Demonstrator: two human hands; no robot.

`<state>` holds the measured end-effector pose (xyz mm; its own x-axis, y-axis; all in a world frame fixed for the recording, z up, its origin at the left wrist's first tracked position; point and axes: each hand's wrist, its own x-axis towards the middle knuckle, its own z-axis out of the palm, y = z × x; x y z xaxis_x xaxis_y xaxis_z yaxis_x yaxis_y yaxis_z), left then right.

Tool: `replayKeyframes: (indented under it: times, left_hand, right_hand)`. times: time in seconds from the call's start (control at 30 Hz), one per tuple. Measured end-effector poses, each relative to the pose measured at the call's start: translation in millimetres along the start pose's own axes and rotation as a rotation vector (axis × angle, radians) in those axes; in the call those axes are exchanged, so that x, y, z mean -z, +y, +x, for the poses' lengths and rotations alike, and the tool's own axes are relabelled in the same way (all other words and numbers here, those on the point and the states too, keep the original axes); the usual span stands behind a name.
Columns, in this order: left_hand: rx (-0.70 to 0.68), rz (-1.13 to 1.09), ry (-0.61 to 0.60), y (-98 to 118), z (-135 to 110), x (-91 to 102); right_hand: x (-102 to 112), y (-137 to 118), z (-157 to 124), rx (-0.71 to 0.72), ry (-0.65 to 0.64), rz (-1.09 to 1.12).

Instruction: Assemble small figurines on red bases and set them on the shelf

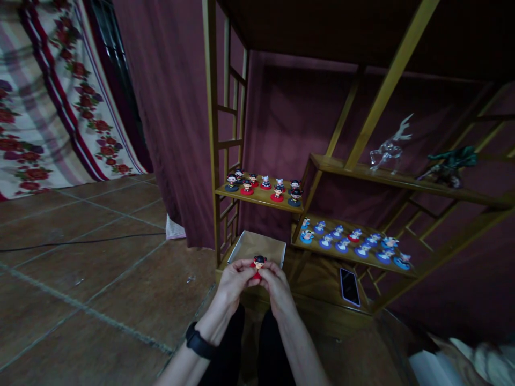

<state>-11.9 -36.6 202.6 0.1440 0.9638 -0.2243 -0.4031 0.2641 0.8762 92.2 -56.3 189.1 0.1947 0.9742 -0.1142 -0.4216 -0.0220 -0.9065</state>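
A small figurine (259, 262) with black hair buns and a red body is held upright between my two hands. My left hand (234, 280) grips its left side, thumb against the front. From the right, my right hand (278, 281) pinches it in the same way. Just behind the hands lies a shallow cardboard box (257, 244) on the lowest shelf, its near part hidden by my fingers. Above it, several similar figurines on red and dark round bases, such as one in red (247, 186), stand on a wooden shelf (261, 198).
Several figurines on blue and purple bases (362, 250) fill a lower right shelf. A phone (350, 287) lies below them. A clear deer ornament (391, 147) and a dark green sculpture (450, 163) stand higher up. A wooden post (211, 134) rises at the left.
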Motion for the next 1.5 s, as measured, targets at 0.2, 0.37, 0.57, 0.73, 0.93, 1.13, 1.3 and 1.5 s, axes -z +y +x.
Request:
replayKeyframes:
  times: [0.2,0.37,0.57,0.73,0.93,1.13,1.3,1.5]
  left_hand:
    - [0.139,-0.082,-0.140,2.0,5.0,10.2]
    - [0.113,-0.067,-0.129,0.9,7.0,13.3]
    - [0.074,-0.030,-0.100,-1.8,10.0,12.3]
    - [0.061,-0.020,-0.060,0.2,9.9,11.5]
    - [0.059,-0.009,-0.066,2.0,12.0,12.0]
    - [0.068,-0.004,-0.062,1.6,17.4,11.6]
    - [0.087,-0.026,-0.114,4.0,14.0,11.4]
    - [0.089,-0.035,-0.133,3.1,15.8,15.1]
  right_hand:
    - [3.1,-1.2,1.3,-0.011,-0.068,0.022]
    - [4.1,-1.5,1.9,-0.023,-0.094,0.009]
    - [6.1,1.1,3.9,0.021,-0.134,0.034]
    - [6.3,2.4,6.2,0.020,-0.128,0.044]
    - [5.9,6.9,12.5,-0.002,-0.098,0.053]
    - [6.4,11.5,13.6,0.042,-0.101,0.068]
    - [6.8,10.3,14.0,0.092,-0.120,0.011]
    - [3.5,5.1,13.1,0.192,-0.121,-0.048]
